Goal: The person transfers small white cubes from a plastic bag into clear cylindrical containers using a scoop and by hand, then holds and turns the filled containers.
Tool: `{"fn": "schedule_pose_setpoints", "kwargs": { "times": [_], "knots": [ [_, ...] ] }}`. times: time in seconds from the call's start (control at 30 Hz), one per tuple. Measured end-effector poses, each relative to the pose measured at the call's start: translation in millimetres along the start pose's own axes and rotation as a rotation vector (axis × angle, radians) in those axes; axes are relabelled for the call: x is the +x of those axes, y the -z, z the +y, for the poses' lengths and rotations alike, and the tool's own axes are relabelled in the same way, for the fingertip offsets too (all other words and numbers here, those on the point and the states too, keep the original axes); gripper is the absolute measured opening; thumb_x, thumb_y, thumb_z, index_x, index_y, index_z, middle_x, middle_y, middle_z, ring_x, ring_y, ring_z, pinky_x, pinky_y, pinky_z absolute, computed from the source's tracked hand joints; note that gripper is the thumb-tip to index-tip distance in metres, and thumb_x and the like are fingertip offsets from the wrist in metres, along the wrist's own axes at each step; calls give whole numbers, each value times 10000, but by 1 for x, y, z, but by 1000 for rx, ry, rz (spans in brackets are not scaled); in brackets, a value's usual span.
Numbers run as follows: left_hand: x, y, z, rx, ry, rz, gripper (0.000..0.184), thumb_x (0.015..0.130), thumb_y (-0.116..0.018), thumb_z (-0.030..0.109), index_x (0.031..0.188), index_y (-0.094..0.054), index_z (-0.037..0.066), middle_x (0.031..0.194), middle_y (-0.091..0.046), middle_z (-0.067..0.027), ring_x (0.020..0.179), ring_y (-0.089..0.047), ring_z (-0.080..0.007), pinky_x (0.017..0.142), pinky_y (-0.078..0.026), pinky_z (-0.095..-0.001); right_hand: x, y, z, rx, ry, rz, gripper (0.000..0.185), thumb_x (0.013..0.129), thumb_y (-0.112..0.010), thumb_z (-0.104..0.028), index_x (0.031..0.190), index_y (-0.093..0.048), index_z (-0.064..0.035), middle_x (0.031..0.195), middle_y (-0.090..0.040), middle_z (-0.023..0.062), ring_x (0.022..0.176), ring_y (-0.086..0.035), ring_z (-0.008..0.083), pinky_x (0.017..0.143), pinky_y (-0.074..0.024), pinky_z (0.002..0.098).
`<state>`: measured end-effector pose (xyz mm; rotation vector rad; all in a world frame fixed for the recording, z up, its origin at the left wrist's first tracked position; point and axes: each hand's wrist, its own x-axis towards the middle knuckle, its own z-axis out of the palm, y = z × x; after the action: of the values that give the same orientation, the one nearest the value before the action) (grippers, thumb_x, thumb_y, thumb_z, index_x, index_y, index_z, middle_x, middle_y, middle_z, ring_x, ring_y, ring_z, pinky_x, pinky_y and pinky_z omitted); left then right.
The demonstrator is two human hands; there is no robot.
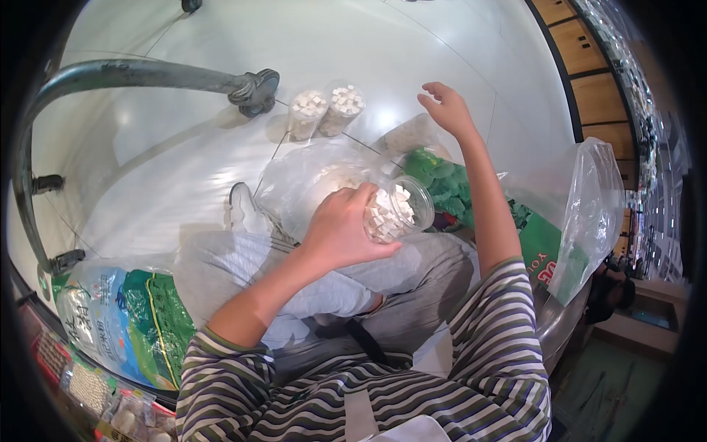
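My left hand (340,230) is wrapped around a clear jar of white cubes (390,215), held tilted above my lap with its round mouth facing right. My right hand (446,110) is raised over the floor at the upper right, fingers apart and holding nothing. Beneath it, a clear container (412,138) lies tilted, partly hidden by the arm. Behind the jar, a clear plastic bag (287,180) spreads on the floor, with pale contents inside. Two more clear jars filled with white cubes (306,110) (343,107) stand upright beyond the bag.
A metal leg frame with a caster wheel (258,92) reaches in from the left. A green printed bag (541,247) lies at my right, beside clear plastic film (593,221). Blue and green printed packages (121,313) lie at my left. Wooden drawers (589,81) line the right side.
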<state>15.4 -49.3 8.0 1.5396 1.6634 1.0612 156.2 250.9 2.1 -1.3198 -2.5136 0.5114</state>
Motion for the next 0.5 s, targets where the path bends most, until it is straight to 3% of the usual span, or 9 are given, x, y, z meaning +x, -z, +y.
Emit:
{"fn": "schedule_pose_setpoints", "kwargs": {
  "times": [0.13,0.2,0.33,0.43,0.47,0.5],
  "knots": [
    [3,4,-1,-9,-34,47,741,577,-852,397,1147,-556,27,971,-653,-197,906,-643,-363,829,-505,-438,-6,-7,24,11,-26,90,352,832,-661,-251,1092,-673,-13,1061,-684,189,1008,-649,334,856,-514,403],
    [5,8,-3,66,-28,120,760,571,-865,386,1153,-553,9,981,-655,-196,923,-647,-351,847,-508,-422,-31,-2,10,-53,187,304,281,828,-657,-209,1030,-683,-14,994,-679,176,935,-651,336,817,-518,404],
    [18,30,-10,-110,134,221,750,578,-875,359,1138,-558,-28,1014,-645,-190,974,-637,-334,863,-510,-381,-72,-2,-11,29,171,215,215,812,-662,-164,970,-692,-21,954,-665,161,844,-647,334,772,-520,403],
    [28,52,-17,66,57,372,707,580,-879,329,1119,-576,-14,1032,-634,-172,980,-635,-323,855,-511,-380,-81,-9,-1,-2,92,267,226,805,-672,-174,970,-689,-21,987,-663,151,878,-645,334,782,-518,408],
    [29,56,-16,-7,74,392,674,575,-883,298,1105,-588,5,1049,-627,-155,975,-636,-315,851,-508,-386,-82,-12,4,4,90,272,226,805,-672,-174,970,-689,-21,987,-663,151,878,-645,334,782,-518,408],
    [31,58,-17,1,71,392,674,575,-883,298,1105,-588,5,1049,-627,-155,975,-636,-315,851,-508,-386,-82,-16,12,13,52,294,292,799,-683,-187,1044,-670,-30,1061,-640,169,930,-633,347,810,-514,415]
  ]
}}
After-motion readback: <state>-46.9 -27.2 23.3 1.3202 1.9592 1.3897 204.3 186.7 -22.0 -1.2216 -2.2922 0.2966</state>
